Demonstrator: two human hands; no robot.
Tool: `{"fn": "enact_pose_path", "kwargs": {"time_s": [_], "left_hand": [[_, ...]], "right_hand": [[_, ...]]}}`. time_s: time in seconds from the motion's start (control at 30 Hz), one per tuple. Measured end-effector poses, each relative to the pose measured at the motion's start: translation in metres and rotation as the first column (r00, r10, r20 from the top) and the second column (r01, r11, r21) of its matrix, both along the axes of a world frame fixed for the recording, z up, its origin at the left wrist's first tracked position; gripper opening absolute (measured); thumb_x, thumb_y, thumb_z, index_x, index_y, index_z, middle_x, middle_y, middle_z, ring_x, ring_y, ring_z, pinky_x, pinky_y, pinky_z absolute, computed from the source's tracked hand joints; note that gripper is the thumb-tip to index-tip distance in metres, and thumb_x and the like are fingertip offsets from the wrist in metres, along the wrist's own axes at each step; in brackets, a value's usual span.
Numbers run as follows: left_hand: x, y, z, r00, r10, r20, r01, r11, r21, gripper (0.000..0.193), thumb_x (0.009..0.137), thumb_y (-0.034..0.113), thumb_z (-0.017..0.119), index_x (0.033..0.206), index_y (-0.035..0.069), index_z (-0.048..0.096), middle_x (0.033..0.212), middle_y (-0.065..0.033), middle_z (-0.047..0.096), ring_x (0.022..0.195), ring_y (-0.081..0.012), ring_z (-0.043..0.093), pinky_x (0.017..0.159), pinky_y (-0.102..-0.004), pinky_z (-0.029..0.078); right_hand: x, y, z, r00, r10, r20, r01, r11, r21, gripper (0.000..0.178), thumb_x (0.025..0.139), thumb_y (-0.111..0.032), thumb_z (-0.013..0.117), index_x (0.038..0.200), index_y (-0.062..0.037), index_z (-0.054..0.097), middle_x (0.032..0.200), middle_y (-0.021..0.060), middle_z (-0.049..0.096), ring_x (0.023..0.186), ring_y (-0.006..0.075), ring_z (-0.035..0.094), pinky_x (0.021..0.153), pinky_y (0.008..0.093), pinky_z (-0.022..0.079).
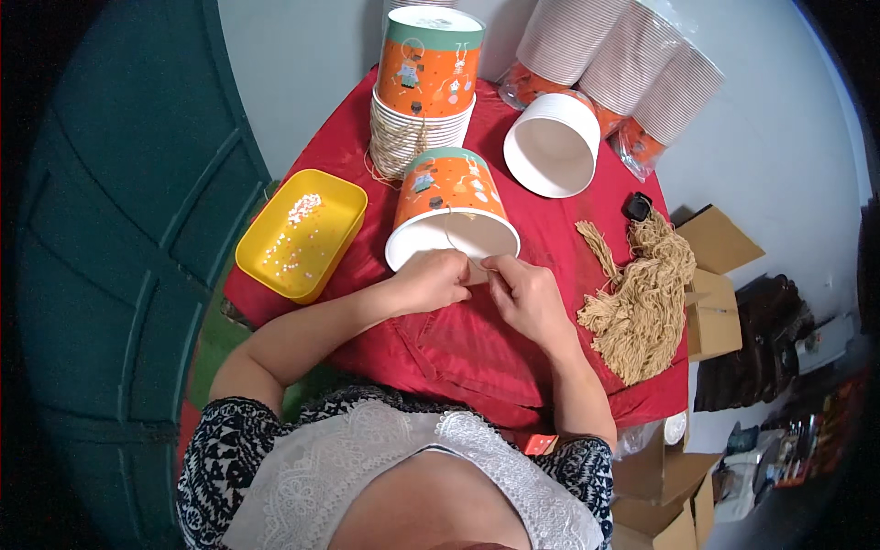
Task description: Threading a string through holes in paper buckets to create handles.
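Observation:
Straight ahead on the red-covered table lies an orange and green paper bucket [456, 188], tipped so its white mouth faces me. A thin tan string [449, 226] hangs over its rim and runs down into my fingers. My left hand [434, 280] is closed in front of the mouth's lower edge, knuckles up, pinching the string. Beside it, my right hand [525, 291] also pinches the string between thumb and forefinger. A small gap parts the hands. My fingers hide part of the string and of the bucket's lower rim.
A yellow tray [349, 236] with small white and orange beads stands left. Behind is a stack of buckets [429, 64] with strings hanging from it. An open white bucket [552, 147] lies right of it, near wrapped bucket stacks [632, 60]. Tan string bundles [646, 298] lie right; cardboard boxes [713, 316] stand beyond.

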State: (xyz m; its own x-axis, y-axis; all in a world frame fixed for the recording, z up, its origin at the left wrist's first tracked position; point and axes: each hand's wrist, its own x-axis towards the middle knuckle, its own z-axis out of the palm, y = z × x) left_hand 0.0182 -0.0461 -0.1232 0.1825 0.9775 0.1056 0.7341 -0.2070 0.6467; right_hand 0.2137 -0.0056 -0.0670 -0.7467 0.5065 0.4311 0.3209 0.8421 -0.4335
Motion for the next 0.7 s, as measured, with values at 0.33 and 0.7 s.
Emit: {"fn": "enact_pose_path", "kwargs": {"time_s": [0.33, 0.7], "left_hand": [[0.007, -0.003, -0.014, 0.995, 0.095, 0.012, -0.096, 0.974, 0.204, 0.015, 0.084, 0.018, 0.067, 0.079, 0.004, 0.064, 0.081, -0.0162, 0.067, 0.079, -0.0361, 0.067, 0.068, -0.0460, 0.052], [-0.001, -0.004, -0.010, 0.998, 0.059, 0.034, -0.065, 0.976, 0.209, 0.016, 0.088, 0.018, 0.063, 0.086, 0.002, 0.062, 0.080, -0.0191, 0.068, 0.079, -0.0366, 0.068, 0.068, -0.0460, 0.053]], "right_hand": [[-0.024, -0.043, -0.006, 0.852, 0.513, -0.105, -0.365, 0.726, 0.583, 0.025, 0.069, -0.001, 0.068, 0.094, 0.0008, 0.066, 0.088, 0.0097, 0.064, 0.067, 0.0194, 0.063, 0.051, 0.0289, 0.050], [-0.021, -0.027, -0.035, 0.978, -0.168, -0.124, 0.183, 0.976, 0.116, 0.008, 0.086, -0.006, 0.063, 0.085, -0.0007, 0.057, 0.061, 0.0194, 0.060, 0.052, 0.0341, 0.062, 0.046, 0.0435, 0.048]]}}
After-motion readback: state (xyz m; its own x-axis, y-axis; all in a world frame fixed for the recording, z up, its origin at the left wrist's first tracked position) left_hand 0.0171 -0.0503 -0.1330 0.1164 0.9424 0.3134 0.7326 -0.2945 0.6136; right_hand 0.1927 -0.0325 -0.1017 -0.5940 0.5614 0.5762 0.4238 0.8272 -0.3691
